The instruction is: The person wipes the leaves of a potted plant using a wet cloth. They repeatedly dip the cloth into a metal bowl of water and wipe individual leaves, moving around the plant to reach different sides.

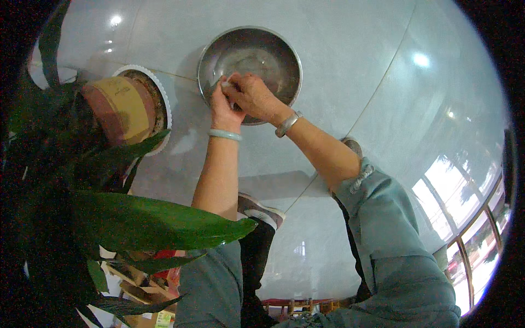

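Note:
A round metal basin (279,49) with a shiny rim stands on the floor ahead of me, with a little water or wet shine at its bottom. Over its near left part my two hands are pressed together. My left hand (223,109), with a pale green bangle at the wrist, is closed, its fingers partly hidden. From the right, my right hand (254,95), with a silver band at its wrist, closes against it. A bit of something white (227,83) shows between the fingers; its kind is too small to make out.
At the left a potted plant in a reddish pot with a yellow band (123,106) rests in a white scalloped saucer (164,101). Its long green leaf (158,218) hangs near my left forearm. My shoe (260,210) is on the glossy tiled floor (350,65). Cardboard boxes (136,292) lie lower left.

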The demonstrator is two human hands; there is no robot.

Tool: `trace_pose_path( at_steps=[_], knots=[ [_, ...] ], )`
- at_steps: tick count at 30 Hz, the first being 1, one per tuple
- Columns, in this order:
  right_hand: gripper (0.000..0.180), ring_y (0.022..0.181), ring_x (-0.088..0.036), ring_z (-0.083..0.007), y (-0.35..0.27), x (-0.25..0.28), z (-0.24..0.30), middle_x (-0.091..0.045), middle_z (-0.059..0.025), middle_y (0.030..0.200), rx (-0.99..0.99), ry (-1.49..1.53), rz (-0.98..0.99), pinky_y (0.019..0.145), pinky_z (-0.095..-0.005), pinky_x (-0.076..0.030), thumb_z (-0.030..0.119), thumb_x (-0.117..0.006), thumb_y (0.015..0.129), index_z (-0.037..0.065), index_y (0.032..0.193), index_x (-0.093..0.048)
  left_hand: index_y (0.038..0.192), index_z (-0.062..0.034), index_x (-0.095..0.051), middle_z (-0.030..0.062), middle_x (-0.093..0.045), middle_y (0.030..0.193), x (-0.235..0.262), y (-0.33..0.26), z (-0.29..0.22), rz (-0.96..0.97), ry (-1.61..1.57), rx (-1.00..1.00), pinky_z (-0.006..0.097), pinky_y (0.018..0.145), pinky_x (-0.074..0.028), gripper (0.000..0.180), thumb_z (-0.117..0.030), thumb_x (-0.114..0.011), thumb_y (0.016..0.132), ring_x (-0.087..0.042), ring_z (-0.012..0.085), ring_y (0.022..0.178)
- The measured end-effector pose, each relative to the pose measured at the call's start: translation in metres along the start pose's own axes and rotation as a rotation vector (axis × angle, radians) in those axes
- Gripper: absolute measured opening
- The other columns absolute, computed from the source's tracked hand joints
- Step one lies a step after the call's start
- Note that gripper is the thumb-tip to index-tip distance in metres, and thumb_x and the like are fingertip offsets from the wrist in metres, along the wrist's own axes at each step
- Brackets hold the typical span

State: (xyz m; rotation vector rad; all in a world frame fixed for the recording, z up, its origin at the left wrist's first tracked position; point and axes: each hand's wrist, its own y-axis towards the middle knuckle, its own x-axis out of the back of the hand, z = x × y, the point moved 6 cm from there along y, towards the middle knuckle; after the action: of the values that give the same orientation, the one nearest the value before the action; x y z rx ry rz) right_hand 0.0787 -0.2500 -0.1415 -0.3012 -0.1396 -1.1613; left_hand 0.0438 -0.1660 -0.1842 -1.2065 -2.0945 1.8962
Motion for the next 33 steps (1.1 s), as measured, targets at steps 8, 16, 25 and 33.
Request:
trace_pose_path(
  at_steps=[8, 16, 25, 33],
  knots=[
    [0.037, 0.091, -0.064, -0.0394, 0.015, 0.026, -0.041, -0.063, -0.0223, 0.104, -0.293, -0.626, 0.007, 0.077, -0.0482, -0.053, 0.022, -0.058, 0.085, 0.006, 0.118, -0.051, 0.113, -0.0094, -0.058, 0.0055, -0.060, 0.114, 0.013, 0.000, -0.014, -0.093, 0.336, -0.245, 0.045, 0.092, -0.045, 0.022, -0.016, -0.056, 0.092, -0.054, 0.0248, 0.108],
    [0.036, 0.098, -0.064, -0.0366, 0.001, 0.005, -0.048, -0.065, -0.0254, 0.102, -0.298, -0.468, 0.047, 0.083, -0.0461, -0.052, 0.023, -0.061, 0.083, 0.003, 0.112, -0.060, 0.122, -0.0108, -0.055, 0.0048, -0.057, 0.119, 0.021, 0.011, 0.004, -0.004, 0.248, -0.166, 0.042, 0.094, -0.038, 0.031, -0.023, -0.055, 0.094, -0.050, 0.0187, 0.110],
    [0.040, 0.094, -0.066, -0.0334, 0.004, 0.021, -0.051, -0.064, -0.0214, 0.109, -0.421, -0.037, -0.085, 0.077, -0.0397, -0.054, 0.021, -0.062, 0.084, 0.003, 0.119, -0.057, 0.123, -0.0087, -0.055, 0.0068, -0.058, 0.120, 0.005, -0.019, -0.006, 0.046, 0.383, -0.210, 0.040, 0.096, -0.039, 0.038, -0.032, -0.053, 0.094, -0.051, 0.0224, 0.112],
    [0.036, 0.085, -0.067, -0.0308, 0.005, -0.004, -0.049, -0.063, -0.0178, 0.106, -0.289, -0.311, 0.140, 0.066, -0.0370, -0.057, 0.019, -0.061, 0.085, 0.006, 0.117, -0.056, 0.122, -0.0097, -0.054, 0.0042, -0.058, 0.117, 0.026, -0.006, -0.003, -0.164, 0.427, -0.252, 0.039, 0.092, -0.040, 0.041, -0.040, -0.051, 0.094, -0.051, 0.0189, 0.110]
  ],
)
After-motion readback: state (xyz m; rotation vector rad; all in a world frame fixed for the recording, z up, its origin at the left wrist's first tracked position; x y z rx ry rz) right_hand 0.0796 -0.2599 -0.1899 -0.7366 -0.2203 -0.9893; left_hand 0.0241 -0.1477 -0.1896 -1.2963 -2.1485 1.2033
